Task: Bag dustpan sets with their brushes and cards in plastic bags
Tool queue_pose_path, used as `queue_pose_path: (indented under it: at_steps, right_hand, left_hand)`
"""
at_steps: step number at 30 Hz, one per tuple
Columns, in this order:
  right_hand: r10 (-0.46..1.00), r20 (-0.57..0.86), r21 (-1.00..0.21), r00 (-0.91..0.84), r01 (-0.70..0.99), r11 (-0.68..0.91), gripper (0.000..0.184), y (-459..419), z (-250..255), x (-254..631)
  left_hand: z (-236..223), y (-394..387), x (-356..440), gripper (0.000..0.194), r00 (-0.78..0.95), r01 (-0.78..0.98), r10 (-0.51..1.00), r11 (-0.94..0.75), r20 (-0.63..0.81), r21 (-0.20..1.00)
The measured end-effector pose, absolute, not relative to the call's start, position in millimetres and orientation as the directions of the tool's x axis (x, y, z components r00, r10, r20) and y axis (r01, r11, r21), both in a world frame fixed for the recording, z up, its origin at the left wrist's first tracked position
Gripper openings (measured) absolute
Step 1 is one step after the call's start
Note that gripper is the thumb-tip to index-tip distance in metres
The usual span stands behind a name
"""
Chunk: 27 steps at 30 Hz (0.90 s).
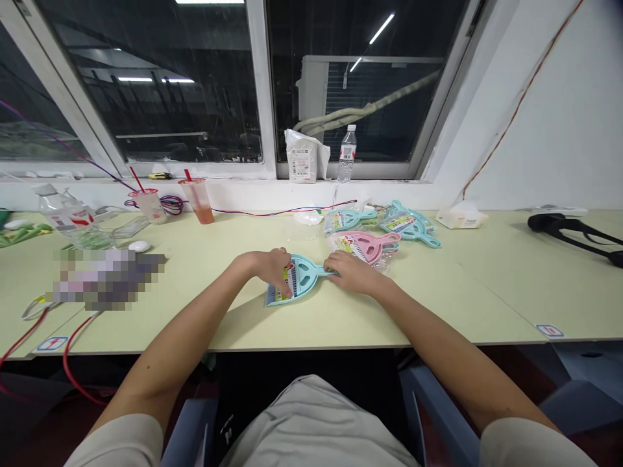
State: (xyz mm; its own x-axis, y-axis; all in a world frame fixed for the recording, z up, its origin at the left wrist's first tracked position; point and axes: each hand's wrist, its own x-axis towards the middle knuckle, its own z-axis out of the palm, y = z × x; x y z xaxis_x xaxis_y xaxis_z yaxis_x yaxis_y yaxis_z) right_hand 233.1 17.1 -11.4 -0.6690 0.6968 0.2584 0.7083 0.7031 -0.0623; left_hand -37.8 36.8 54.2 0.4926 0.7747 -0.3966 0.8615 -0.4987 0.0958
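Observation:
A small light-blue dustpan (306, 275) with a printed label and what looks like a brush nested in it lies on the table in front of me. My left hand (273, 267) is closed round its wide end, the thumb over the label. On the other side, my right hand (351, 270) grips the handle, fingers wrapped round its end. Just beyond my right hand lies a pink dustpan set (366, 245) in clear wrapping. Behind it are a wrapped blue and green set (346, 220) and several overlapping blue ones (411, 226).
Two drink cups with straws, one (198, 202) orange, stand at the back left near a large plastic bottle (65, 211). A tissue pack (461, 216) and a black strap-like object (574, 227) lie to the right. A water bottle (346, 155) stands on the window sill.

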Motion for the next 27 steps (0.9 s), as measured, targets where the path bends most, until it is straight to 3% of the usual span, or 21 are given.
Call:
queue_pose_path:
  at_steps: [10,27]
  right_hand:
    - [0.698,0.256,-0.072,-0.668,0.707,0.703,0.008,16.2,-11.1,233.4]
    - [0.715,0.242,-0.088,-0.656,0.719,0.689,0.008,14.5,-9.4,232.4]
  left_hand:
    - [38.1,40.9,-32.9,0.074,0.488,0.873,0.816,-0.456,-0.309,0.172]
    - [45.2,40.2,-37.6,0.086,0.517,0.855,0.794,-0.495,-0.32,0.155]
